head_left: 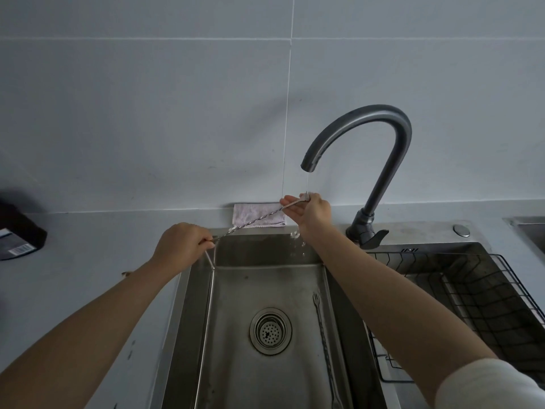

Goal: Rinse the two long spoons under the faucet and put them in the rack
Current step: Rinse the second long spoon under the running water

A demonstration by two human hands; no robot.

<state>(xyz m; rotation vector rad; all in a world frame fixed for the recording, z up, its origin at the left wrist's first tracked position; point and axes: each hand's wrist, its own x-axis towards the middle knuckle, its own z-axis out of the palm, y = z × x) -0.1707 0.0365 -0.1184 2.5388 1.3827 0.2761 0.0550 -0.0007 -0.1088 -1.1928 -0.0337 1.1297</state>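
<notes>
Head view: left hand (181,243) pinches first long spoon's (253,221) handle end; right hand (309,212) rubs its bowl under faucet (380,128) stream; second spoon (323,343) in sink (298,290) below; rack (477,293) right; advisable: rotate it, rinsing both faces.

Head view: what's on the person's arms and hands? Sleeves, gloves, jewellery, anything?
Both hands are bare: no gloves, rings or watch show on the left hand or the right hand. The left forearm is uncovered as far as the frame edge. The right arm has a cream-white fabric sleeve pushed up past the forearm, with the forearm below it bare. No markings or bands are visible.
</notes>
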